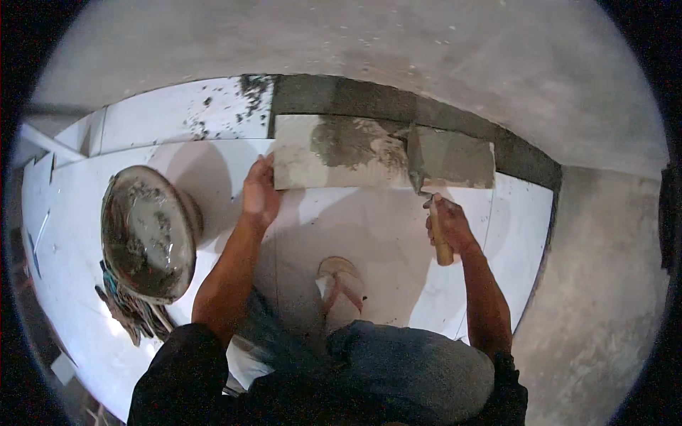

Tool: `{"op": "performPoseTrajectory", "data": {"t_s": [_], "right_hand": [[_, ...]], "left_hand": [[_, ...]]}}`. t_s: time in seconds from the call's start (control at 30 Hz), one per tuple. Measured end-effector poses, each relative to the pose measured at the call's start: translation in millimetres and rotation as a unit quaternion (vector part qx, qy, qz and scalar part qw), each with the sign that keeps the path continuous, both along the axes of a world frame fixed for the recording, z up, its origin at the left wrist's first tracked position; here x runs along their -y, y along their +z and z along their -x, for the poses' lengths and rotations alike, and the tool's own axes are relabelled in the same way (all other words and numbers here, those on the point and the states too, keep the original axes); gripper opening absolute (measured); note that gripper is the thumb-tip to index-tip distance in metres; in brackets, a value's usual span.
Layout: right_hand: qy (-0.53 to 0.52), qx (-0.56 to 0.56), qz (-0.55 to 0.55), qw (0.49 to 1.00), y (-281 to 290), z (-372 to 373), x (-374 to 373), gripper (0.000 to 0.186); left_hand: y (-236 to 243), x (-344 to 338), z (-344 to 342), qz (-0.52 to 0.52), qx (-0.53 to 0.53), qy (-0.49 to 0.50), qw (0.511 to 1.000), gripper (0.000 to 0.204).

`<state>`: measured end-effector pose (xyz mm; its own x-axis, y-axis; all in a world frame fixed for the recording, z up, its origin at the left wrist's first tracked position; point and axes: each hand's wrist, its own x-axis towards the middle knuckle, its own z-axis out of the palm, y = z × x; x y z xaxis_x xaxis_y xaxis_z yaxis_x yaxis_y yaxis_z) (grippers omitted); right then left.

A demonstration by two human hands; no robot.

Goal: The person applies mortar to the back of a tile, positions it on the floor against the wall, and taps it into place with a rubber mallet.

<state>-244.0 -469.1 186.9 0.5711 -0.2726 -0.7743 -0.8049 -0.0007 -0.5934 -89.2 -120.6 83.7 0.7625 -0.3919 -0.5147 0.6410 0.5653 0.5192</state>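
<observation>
The person's left hand (pixel 261 195) is gripping the left end of a long, thin, pale tile piece (pixel 295 160), with its fingers bending around the edge, perhaps so the piece is not sliding about. The tile piece is lying in front of the person, between the two hands, over the shiny white floor tiles (pixel 383 234) and just beside a rough, dark grey strip (pixel 341 92) along the plain grey wall (pixel 355 35). I am not able to tell if it is touching the floor all along. The right hand (pixel 452 224) is closing its fingers around the wooden handle of a small, grey-smeared metal trowel (pixel 417 160). The blade is pointing away and resting over the wet, grey paste (pixel 348 142) on the tile piece, maybe because this hold is helping to press the paste flat. A round, dirty grey bowl (pixel 190 220) is sitting left of the left hand, probably for easy reaching.
</observation>
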Motion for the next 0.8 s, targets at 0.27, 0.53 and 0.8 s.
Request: {"op": "performPoseTrajectory", "data": {"t_s": [0.27, 0.53, 0.8], "right_hand": [[0.050, -0.012, 0.026, 0.998, 6, -42, -50, 0.051], [0.153, -0.014, 0.074, 0.985, 21, -65, -100, 0.049], [0.265, 0.075, 0.099, 0.956, 22, -81, -124, 0.048]], "left_hand": [[20, 13, 4, 0.011, -0.002, 0.036, 0.999, 0.050], [27, 10, 4, -0.019, -0.003, 0.032, 0.999, 0.049], [6, 9, 8, 0.008, -0.022, 0.070, 0.997, 0.059]]}}
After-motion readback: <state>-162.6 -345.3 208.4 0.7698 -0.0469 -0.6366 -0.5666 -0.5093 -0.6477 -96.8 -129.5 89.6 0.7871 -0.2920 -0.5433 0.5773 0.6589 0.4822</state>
